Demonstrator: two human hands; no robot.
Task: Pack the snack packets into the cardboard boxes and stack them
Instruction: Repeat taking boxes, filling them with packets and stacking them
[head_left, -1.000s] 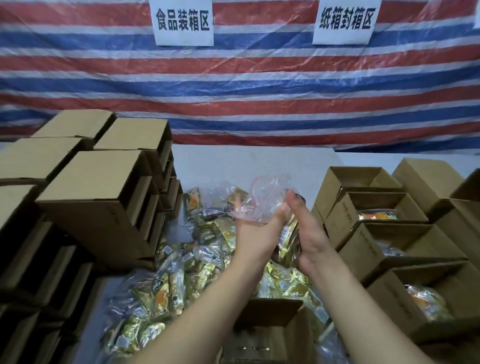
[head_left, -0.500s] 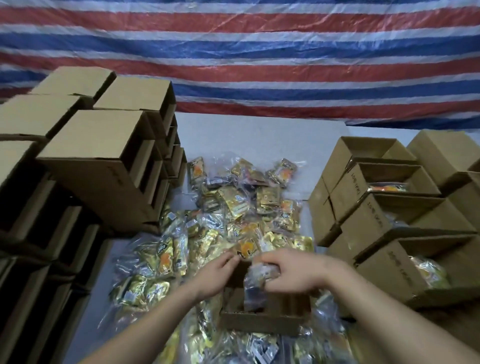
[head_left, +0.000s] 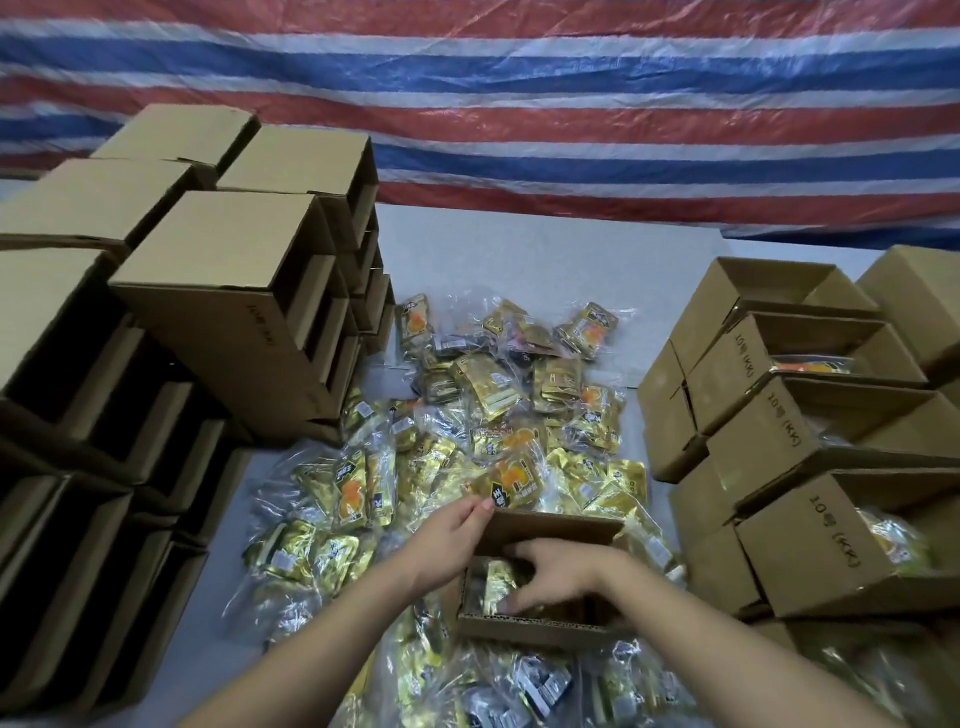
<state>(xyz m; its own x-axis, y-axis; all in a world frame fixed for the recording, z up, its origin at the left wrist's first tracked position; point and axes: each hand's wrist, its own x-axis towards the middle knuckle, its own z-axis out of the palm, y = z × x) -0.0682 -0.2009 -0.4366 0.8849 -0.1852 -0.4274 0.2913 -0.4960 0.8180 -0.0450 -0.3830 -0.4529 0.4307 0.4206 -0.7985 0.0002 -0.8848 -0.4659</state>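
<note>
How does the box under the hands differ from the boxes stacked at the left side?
The open box under the hands stands upright with its opening upward; the left stack lies with openings sideways. The open box holds a gold packet, pressed in by the right hand, while the left hand steadies its wall; the left stack's openings look dark, with no contents visible. Both are plain brown cardboard.
</note>
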